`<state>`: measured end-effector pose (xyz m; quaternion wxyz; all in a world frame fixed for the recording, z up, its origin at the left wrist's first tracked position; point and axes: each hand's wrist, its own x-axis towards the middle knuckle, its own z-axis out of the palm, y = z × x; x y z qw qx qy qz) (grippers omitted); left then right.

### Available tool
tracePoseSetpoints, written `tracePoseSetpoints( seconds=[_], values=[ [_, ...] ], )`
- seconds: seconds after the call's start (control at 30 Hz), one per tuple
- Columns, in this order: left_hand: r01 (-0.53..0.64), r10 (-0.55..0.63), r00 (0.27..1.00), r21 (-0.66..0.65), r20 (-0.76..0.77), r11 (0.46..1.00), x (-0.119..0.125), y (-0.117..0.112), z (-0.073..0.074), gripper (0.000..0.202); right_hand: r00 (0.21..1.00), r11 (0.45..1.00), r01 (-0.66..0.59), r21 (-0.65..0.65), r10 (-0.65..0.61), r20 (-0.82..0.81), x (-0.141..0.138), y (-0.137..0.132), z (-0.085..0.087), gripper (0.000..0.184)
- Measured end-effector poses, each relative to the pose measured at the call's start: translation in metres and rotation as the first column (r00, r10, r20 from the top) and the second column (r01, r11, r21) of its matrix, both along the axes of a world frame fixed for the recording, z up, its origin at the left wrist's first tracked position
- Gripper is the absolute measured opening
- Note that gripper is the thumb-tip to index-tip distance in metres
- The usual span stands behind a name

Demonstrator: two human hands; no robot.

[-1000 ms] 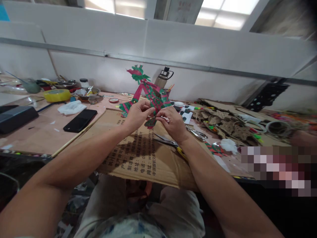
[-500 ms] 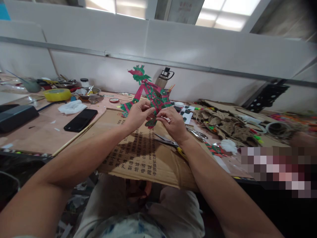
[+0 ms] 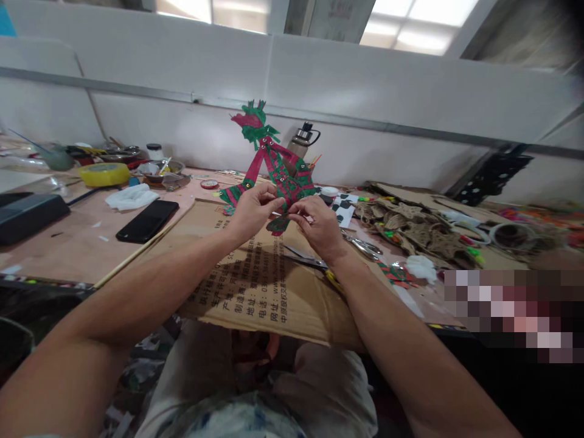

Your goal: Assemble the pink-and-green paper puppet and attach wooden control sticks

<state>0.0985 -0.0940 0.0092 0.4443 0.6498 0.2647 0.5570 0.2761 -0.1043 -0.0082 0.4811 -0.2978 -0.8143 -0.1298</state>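
Catalogued from largest to smallest: worktable (image 3: 86, 252), with pale pinkish top. Printed cardboard sheet (image 3: 301, 304), laid flat and reaching over the near edge. Jointed figure (image 3: 281, 173), flat, red and green, held upright above the far part of the cardboard, crested head uppermost. Metal bottle (image 3: 298, 146) with black cap, behind the figure and partly covered by it. Left hand (image 3: 258, 210), in a narrow grip, thumb and fingers closed on the figure's lower body from the left side. Right hand (image 3: 318, 220), in an equally narrow pinch, thumb and forefinger at the figure's lower end; too small to tell whether any separate piece sits between the fingertips. Scissors (image 3: 310, 262), lying on the cardboard below the right hand, yellow handles partly behind the forearm. Black phone (image 3: 147, 222), left of the cardboard. Small metallic studs (image 3: 283, 179), on the figure.
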Motion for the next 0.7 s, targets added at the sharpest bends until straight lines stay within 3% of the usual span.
tracePoseSetpoints(
  seconds=[0.37, 0.7],
  values=[
    [-0.015, 0.015, 1.000, -0.042, -0.008, 0.999, 0.003, -0.003, 0.000, 0.016, 0.996, 0.996, 0.086, 0.008, -0.087, 0.026, -0.001, -0.001, -0.001, 0.010],
    [-0.065, 0.063, 0.997, -0.045, -0.033, 0.997, 0.003, 0.006, -0.010, 0.015, 0.992, 0.991, 0.130, -0.018, -0.130, 0.004, 0.001, 0.001, -0.005, 0.010]
  ],
)
